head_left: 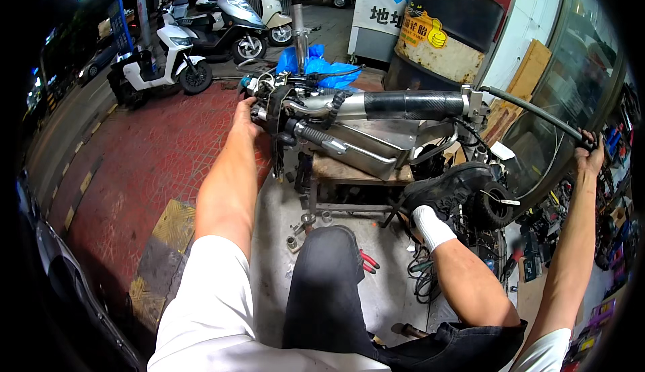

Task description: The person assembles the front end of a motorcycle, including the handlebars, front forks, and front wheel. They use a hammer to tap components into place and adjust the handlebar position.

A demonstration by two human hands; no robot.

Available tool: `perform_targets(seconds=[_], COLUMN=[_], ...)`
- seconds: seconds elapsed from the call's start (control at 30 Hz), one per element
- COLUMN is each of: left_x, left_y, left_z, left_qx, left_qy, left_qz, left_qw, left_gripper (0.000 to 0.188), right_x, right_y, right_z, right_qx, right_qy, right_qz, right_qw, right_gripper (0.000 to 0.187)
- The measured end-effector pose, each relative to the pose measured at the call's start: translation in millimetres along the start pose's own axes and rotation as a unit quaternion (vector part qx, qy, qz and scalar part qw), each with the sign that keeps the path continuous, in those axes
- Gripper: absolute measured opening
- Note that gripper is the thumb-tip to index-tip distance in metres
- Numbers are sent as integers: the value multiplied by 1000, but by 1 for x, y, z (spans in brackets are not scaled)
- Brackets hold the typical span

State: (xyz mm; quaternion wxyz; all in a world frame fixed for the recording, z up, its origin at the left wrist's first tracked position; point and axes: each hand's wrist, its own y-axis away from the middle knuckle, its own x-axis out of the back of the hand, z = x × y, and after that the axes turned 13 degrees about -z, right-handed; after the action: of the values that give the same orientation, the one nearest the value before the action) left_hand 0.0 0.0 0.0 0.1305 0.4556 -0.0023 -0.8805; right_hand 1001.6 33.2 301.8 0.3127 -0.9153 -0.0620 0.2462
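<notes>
A folded scooter frame [416, 105] with a silver and carbon-patterned tube lies across a low wooden stool [329, 168]. At its left end sits the handlebar, with a ribbed grey grip [312, 133], cables and levers. My left hand [250, 115] is closed around the handlebar end; some fingers are hidden behind it. Out at the right, my right hand [589, 151] is wrapped round the end of a long dark bar [537, 111]. The bar's other end meets the metal joint [474, 103] at the frame's right end. My raised foot, in a black shoe [447, 190], is beside the stool.
Red-handled pliers [368, 262] and metal sockets [293, 242] lie on the floor. Tools and parts crowd the right side, near a small tyre [496, 205]. Behind stand a rusty drum [443, 29], a blue plastic bag [329, 68] and a parked white scooter [168, 59].
</notes>
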Motion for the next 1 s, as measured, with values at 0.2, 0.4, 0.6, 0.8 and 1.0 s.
perform_targets(seconds=[0.2,0.4,0.6,0.8,1.0], left_x=[16,11,60,51,17], left_y=[23,36,5,-11,15], left_z=[14,-5,14,14,-14], left_qx=[-23,3,-73,-51,-41], left_qy=[50,44,104,63,62], left_qz=[-60,-70,-49,-168,-138], left_qw=[997,997,991,982,988], left_gripper=[29,30,37,35,38], right_x=[-46,-43,-98,-114,-132], right_y=[-26,-6,-2,21,23], right_z=[24,32,64,52,39], right_qx=[24,3,55,57,75], right_qy=[-32,3,-56,-89,-52], right_qz=[1,49,94,106,173], right_qw=[999,999,992,989,981], right_gripper=[35,33,29,42,47])
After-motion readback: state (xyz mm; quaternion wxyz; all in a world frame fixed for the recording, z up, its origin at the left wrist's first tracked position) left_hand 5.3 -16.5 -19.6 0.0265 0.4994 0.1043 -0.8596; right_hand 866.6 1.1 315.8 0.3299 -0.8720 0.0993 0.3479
